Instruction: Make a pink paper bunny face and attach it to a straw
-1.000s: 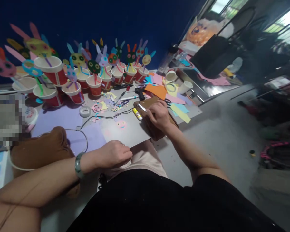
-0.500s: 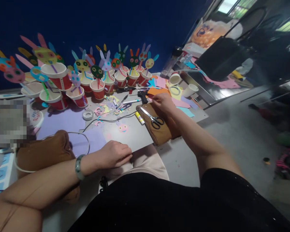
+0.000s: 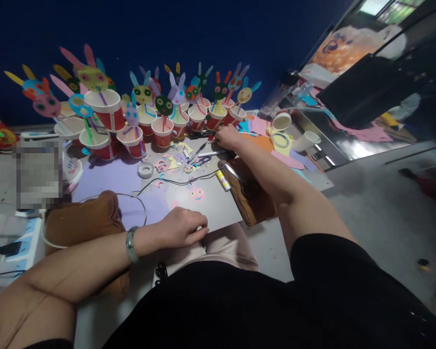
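My left hand (image 3: 184, 227) rests at the table's front edge with its fingers curled in, and nothing shows in it. Just beyond it lies a small pink paper face (image 3: 196, 194). My right hand (image 3: 228, 138) is stretched far across the table to the pens below the cups. Its fingers are bent closed around something I cannot make out. A white marker (image 3: 211, 154) and a cutting knife (image 3: 199, 151) lie beside its fingertips. Under my right forearm are partly hidden scissors (image 3: 236, 172) on a brown pouch (image 3: 252, 194), with a yellow glue stick (image 3: 223, 180) alongside.
Red paper cups (image 3: 163, 133) with paper rabbit heads on straws line the back. Paper scraps (image 3: 170, 162), a tape roll (image 3: 146, 169) and a black cable (image 3: 178, 182) lie mid-table. A brown cushion (image 3: 83, 218) is at left. Coloured sheets (image 3: 256, 141) and white cups (image 3: 308, 140) are at right.
My right hand has moved left and away from me, from beside the black glue gun to the pens. My forearm now covers much of the scissors. My left hand stays at the edge. The view has shifted left.
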Action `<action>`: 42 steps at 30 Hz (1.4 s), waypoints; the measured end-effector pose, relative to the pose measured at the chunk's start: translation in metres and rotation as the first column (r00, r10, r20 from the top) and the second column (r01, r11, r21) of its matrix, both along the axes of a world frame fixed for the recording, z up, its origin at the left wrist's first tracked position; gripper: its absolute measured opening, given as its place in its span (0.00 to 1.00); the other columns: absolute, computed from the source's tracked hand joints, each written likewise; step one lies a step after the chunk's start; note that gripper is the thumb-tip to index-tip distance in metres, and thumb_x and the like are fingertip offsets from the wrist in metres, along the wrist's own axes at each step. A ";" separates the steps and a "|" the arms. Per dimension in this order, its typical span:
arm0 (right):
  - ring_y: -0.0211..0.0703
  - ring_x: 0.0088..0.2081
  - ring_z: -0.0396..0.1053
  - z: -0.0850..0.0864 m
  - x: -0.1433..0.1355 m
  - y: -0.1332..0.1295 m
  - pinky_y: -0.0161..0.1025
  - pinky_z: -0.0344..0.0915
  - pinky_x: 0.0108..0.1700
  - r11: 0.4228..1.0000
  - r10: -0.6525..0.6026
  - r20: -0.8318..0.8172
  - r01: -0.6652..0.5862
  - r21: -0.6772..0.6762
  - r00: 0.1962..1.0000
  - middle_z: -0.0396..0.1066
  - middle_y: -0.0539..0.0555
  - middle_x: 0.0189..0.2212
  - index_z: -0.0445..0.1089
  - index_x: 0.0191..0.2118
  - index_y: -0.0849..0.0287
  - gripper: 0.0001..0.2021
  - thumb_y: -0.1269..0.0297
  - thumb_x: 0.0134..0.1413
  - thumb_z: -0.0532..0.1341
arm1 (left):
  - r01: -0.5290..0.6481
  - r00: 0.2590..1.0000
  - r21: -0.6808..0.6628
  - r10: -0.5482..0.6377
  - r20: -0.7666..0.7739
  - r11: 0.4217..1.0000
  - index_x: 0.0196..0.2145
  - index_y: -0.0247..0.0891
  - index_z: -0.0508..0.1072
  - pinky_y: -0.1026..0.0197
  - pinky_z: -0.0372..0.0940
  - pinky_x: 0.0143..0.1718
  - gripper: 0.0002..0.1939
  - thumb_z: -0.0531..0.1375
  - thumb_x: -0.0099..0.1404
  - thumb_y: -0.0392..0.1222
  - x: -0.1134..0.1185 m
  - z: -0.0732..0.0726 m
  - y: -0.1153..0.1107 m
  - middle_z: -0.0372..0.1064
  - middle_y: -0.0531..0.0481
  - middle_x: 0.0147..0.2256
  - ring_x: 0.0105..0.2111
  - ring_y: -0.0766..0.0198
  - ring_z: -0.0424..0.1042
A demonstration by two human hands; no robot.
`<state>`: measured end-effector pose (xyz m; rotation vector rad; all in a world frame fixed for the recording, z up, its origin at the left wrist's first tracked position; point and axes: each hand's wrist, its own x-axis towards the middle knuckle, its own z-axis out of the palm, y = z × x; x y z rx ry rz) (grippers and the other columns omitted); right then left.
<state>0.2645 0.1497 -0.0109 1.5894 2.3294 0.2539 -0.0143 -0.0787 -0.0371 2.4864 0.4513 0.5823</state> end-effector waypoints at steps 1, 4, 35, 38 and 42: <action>0.60 0.51 0.70 0.000 -0.001 0.000 0.50 0.56 0.50 1.000 0.031 -0.002 -0.031 -0.003 1.000 0.76 0.68 0.50 0.79 0.48 0.66 0.18 0.69 0.58 0.56 | -0.007 1.000 -0.047 0.007 -0.001 0.999 0.31 0.37 0.75 0.65 0.56 0.27 0.12 0.55 0.69 0.40 0.000 0.001 0.001 0.73 0.53 0.25 0.24 0.69 0.67; 0.59 0.50 0.70 -0.001 -0.001 -0.003 0.52 0.55 0.52 0.996 0.089 -0.107 -0.087 0.025 0.990 0.77 0.67 0.47 0.79 0.45 0.65 0.17 0.68 0.56 0.56 | -0.048 0.999 -0.250 0.045 -0.016 0.967 0.31 0.37 0.76 0.67 0.56 0.27 0.10 0.57 0.67 0.40 0.002 0.006 0.003 0.70 0.55 0.22 0.22 0.71 0.64; 0.49 0.36 0.74 -0.007 0.065 -0.030 0.42 0.66 0.38 0.861 -0.505 -0.248 0.465 -0.203 0.827 0.78 0.57 0.30 0.78 0.32 0.57 0.10 0.56 0.47 0.72 | -0.070 0.998 -0.460 0.063 -0.032 0.885 0.29 0.36 0.75 0.68 0.55 0.26 0.08 0.58 0.65 0.38 0.004 0.005 0.004 0.66 0.57 0.19 0.20 0.73 0.61; 0.49 0.35 0.73 -0.019 0.062 -0.030 0.43 0.65 0.37 0.858 -0.514 -0.295 0.483 -0.176 0.805 0.78 0.58 0.30 0.77 0.31 0.58 0.08 0.60 0.47 0.73 | -0.073 0.997 -0.463 0.058 -0.046 0.883 0.30 0.36 0.75 0.68 0.56 0.26 0.08 0.58 0.65 0.38 0.003 0.005 0.004 0.69 0.55 0.21 0.21 0.72 0.63; 0.55 0.41 0.73 -0.018 0.067 -0.029 0.46 0.66 0.40 0.849 -0.504 -0.377 0.527 -0.048 0.777 0.79 0.63 0.39 0.78 0.39 0.58 0.09 0.61 0.54 0.67 | -0.076 0.997 -0.467 0.056 -0.057 0.881 0.31 0.36 0.75 0.68 0.56 0.27 0.09 0.57 0.66 0.38 0.003 0.006 0.003 0.70 0.55 0.22 0.21 0.72 0.64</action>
